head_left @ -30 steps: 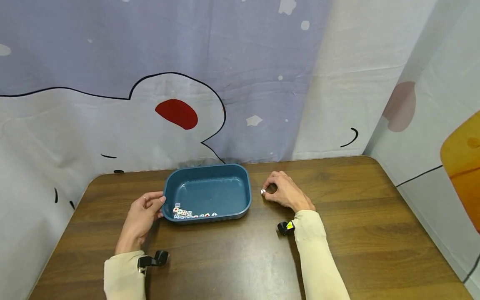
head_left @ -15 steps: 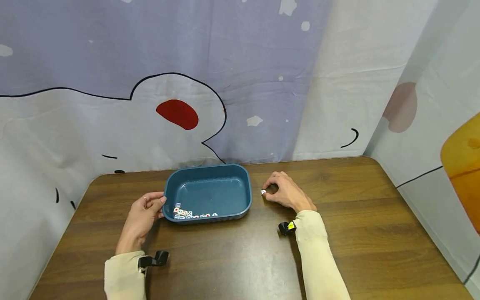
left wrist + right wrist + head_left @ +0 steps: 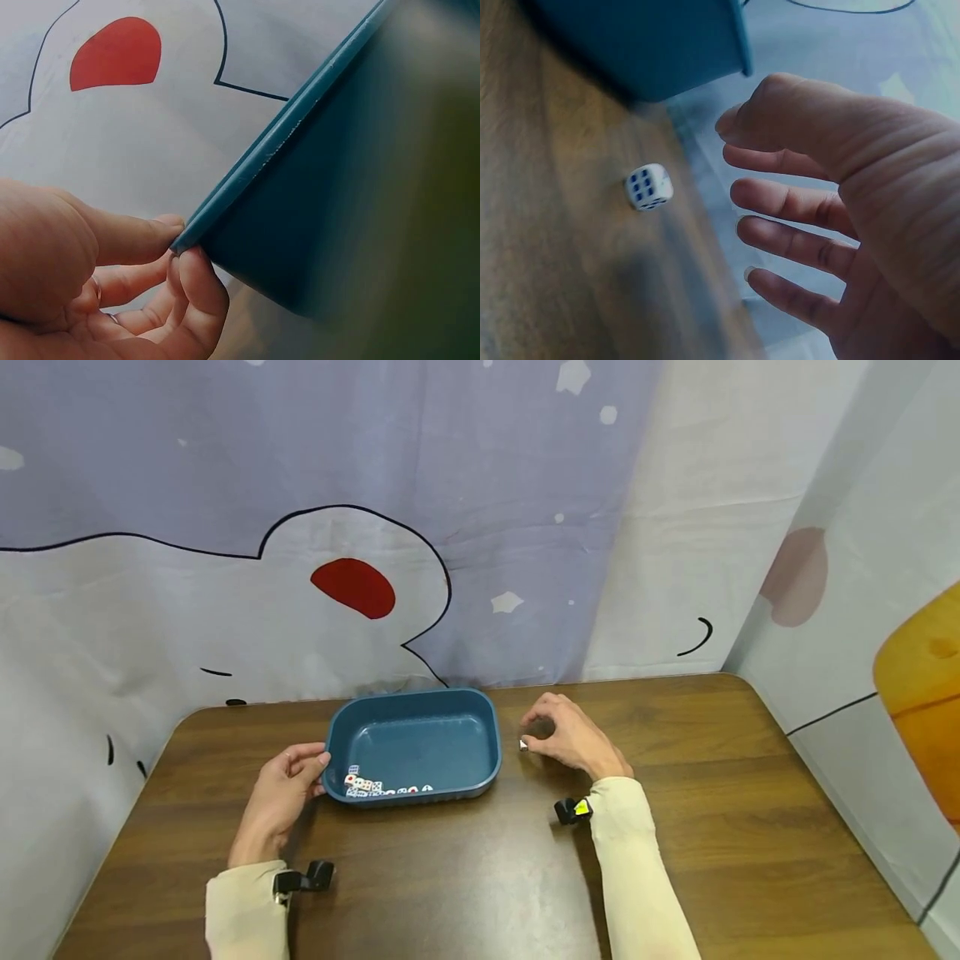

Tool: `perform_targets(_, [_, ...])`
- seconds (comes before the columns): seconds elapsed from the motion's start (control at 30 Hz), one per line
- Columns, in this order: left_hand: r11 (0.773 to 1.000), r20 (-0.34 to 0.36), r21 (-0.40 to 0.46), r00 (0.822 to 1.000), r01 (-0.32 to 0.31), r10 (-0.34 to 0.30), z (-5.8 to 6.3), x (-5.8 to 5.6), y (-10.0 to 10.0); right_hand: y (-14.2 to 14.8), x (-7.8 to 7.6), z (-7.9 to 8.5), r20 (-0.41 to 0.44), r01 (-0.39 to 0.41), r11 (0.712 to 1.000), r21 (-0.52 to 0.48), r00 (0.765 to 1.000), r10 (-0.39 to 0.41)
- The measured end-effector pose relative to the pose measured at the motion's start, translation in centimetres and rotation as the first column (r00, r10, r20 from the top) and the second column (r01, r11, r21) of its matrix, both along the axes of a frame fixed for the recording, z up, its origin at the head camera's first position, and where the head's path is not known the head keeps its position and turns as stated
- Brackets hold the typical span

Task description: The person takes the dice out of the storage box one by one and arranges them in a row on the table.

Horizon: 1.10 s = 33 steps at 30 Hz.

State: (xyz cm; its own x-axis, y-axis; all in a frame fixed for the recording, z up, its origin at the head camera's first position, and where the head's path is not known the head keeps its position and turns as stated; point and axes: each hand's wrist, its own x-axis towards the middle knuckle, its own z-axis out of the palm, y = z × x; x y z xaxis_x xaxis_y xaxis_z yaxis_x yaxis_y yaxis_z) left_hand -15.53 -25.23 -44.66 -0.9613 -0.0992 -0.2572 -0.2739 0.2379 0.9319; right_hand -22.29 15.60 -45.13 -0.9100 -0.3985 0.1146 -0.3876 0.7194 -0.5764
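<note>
My left hand (image 3: 285,789) pinches the left rim of a deep blue tray (image 3: 414,695) between thumb and fingers. The left wrist view shows the thumb (image 3: 139,236) on one side of that rim and curled fingers on the other. Inside the tray, several white dice (image 3: 363,787) with coloured dots lie along its near left corner. One more white die (image 3: 649,187) with blue dots sits on the table to the right of the tray. My right hand (image 3: 573,739) hovers by it, thumb and fingers apart from the die and holding nothing.
The brown wooden table (image 3: 450,877) carries the tray near its back edge. A printed curtain (image 3: 525,527) hangs right behind that edge, and another hangs on the right. Each wrist wears a small black camera (image 3: 573,811).
My right hand has let go of the die, its fingers spreading and lifting slightly away. The die stays on the table. The left hand and the tray have not moved.
</note>
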Motion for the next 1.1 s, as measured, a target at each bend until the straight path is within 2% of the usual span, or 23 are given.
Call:
perform_targets(0.27, [1.0,-0.024,0.001,1.0,0.009,-0.009,0.1,-0.1,0.1,-0.3,0.1,1.3,-0.044,-0.017,1.0,-0.011,0.999,0.017])
perform_targets(0.5, [1.0,-0.028,0.001,1.0,0.012,-0.012,-0.1,0.0,0.0,-1.2,0.2,2.6,-0.04,-0.032,0.999,-0.017,0.999,0.031])
perform_targets(0.8, [1.0,-0.018,-0.006,1.0,0.013,-0.013,-0.2,0.1,-0.1,-2.6,-0.2,3.8,-0.032,-0.11,0.993,-0.049,0.994,0.109])
perform_targets(1.1, [1.0,-0.027,-0.015,0.999,0.019,-0.019,-0.3,0.0,0.0,-4.1,-0.7,5.0,-0.047,-0.167,0.986,-0.019,0.985,0.166])
